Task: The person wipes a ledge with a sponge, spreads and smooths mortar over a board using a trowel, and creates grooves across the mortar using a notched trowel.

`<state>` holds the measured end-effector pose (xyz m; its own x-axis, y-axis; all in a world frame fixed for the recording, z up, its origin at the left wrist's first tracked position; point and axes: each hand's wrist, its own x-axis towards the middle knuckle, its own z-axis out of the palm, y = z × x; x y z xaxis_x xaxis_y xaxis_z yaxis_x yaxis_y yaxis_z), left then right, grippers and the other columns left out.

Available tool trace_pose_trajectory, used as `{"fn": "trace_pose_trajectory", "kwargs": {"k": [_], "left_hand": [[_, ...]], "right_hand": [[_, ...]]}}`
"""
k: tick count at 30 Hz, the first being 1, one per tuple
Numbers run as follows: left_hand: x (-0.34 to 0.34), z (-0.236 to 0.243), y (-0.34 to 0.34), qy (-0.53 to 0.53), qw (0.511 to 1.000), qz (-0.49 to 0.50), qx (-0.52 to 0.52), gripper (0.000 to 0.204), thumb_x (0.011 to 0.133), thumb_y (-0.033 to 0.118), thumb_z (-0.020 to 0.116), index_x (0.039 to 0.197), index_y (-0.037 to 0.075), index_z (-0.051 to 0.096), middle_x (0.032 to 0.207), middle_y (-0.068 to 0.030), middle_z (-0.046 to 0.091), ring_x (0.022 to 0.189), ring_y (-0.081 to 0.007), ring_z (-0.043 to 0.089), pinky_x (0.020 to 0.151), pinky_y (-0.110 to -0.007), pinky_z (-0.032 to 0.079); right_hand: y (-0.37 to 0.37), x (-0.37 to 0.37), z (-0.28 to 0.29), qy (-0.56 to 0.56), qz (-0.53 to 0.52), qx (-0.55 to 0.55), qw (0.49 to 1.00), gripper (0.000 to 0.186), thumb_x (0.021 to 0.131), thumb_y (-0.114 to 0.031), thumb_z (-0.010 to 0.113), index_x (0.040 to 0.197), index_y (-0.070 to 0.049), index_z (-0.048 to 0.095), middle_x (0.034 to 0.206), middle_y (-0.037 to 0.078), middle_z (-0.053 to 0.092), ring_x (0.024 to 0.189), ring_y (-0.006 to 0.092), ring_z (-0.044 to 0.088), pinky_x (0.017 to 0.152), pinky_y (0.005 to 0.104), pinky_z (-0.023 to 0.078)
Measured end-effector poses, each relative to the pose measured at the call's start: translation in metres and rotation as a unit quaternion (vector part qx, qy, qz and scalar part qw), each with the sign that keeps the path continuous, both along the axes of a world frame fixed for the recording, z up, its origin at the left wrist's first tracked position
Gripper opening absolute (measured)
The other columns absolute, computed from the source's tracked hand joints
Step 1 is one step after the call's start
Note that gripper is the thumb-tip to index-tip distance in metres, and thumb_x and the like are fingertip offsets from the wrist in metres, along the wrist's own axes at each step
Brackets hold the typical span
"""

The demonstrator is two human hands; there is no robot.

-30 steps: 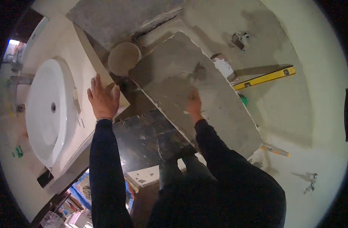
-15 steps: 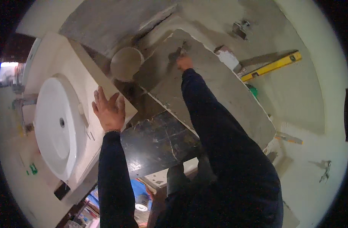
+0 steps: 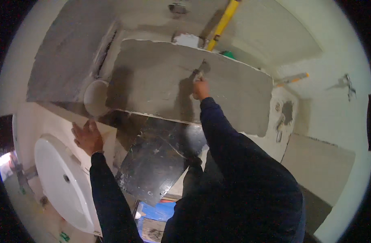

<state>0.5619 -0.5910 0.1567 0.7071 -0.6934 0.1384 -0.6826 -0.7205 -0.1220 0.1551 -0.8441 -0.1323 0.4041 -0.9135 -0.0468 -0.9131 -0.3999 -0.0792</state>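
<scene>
The grey slab [image 3: 153, 77] fills the middle of my view, lying crosswise in front of the person, its face smooth and damp-looking in patches, its edges ragged and pale. I have the right hand [image 3: 201, 88] over the middle of it, closed around the handle of a small trowel [image 3: 199, 76]; the blade points away from the person, and I can't tell from here whether it presses on the slab. A dark shadow falls just left of that hand. The left hand [image 3: 88, 137] is well apart from the right, empty, fingers spread over the corner of the pale counter [image 3: 53, 125].

A white oval sink [image 3: 51, 178] sits in that counter at lower left. I see a round pale bucket [image 3: 96, 97] near the slab's left end, and a dark shiny sheet [image 3: 153, 166] below its near edge, by the person's legs.

Past the far edge, a yellow level [image 3: 224, 23] leans at a slant, with a whitish block [image 3: 188, 40] to its left and something green [image 3: 228, 54] to its right. The walls are pale, with a rough grey panel [image 3: 72, 48] at upper left and a metal tap [image 3: 349, 87] at far right.
</scene>
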Motion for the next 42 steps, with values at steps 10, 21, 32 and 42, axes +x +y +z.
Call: {"fn": "trace_pose_trajectory", "kwargs": {"k": [10,21,32,42], "left_hand": [[0.02,0.007,0.032,-0.054,0.996,0.018,0.068,0.052,0.089,0.059,0.036,0.116,0.023,0.063,0.143,-0.0125,0.033,0.132,-0.0321,0.029,0.101,-0.054,0.025],[0.013,-0.003,0.019,-0.022,0.999,0.024,0.026,0.055,0.088,0.062,0.032,0.117,0.026,0.062,0.143,-0.0138,0.031,0.131,-0.0325,0.03,0.1,-0.058,0.026],[0.024,-0.012,0.017,-0.015,0.999,0.029,-0.01,0.062,0.084,0.066,0.035,0.121,0.022,0.059,0.139,-0.0152,0.039,0.131,-0.0299,0.031,0.101,-0.056,0.024],[0.013,-0.004,0.019,0.011,0.999,0.037,0.008,0.068,0.084,0.069,0.031,0.119,0.02,0.061,0.141,-0.0118,0.036,0.13,-0.0274,0.033,0.102,-0.054,0.023]], "right_hand": [[0.15,-0.248,0.035,0.048,-0.144,0.18,0.972,0.038,0.075,-0.019,0.065,0.107,-0.003,0.052,0.103,0.019,0.058,0.087,0.0367,0.06,0.073,0.0408,0.049],[0.272,-0.166,0.047,-0.31,-0.402,0.243,0.827,0.038,0.089,-0.03,0.047,0.111,-0.001,0.054,0.104,0.024,0.059,0.098,0.041,0.055,0.083,0.0455,0.045],[0.355,-0.303,0.06,-0.098,-0.468,0.139,0.867,0.036,0.089,-0.029,0.046,0.108,-0.001,0.059,0.09,0.022,0.064,0.083,0.0371,0.061,0.072,0.0441,0.048],[0.348,-0.182,0.097,-0.355,-0.447,0.201,0.796,0.047,0.092,-0.044,0.037,0.115,-0.007,0.057,0.087,0.023,0.064,0.084,0.0407,0.06,0.076,0.0483,0.047]]}}
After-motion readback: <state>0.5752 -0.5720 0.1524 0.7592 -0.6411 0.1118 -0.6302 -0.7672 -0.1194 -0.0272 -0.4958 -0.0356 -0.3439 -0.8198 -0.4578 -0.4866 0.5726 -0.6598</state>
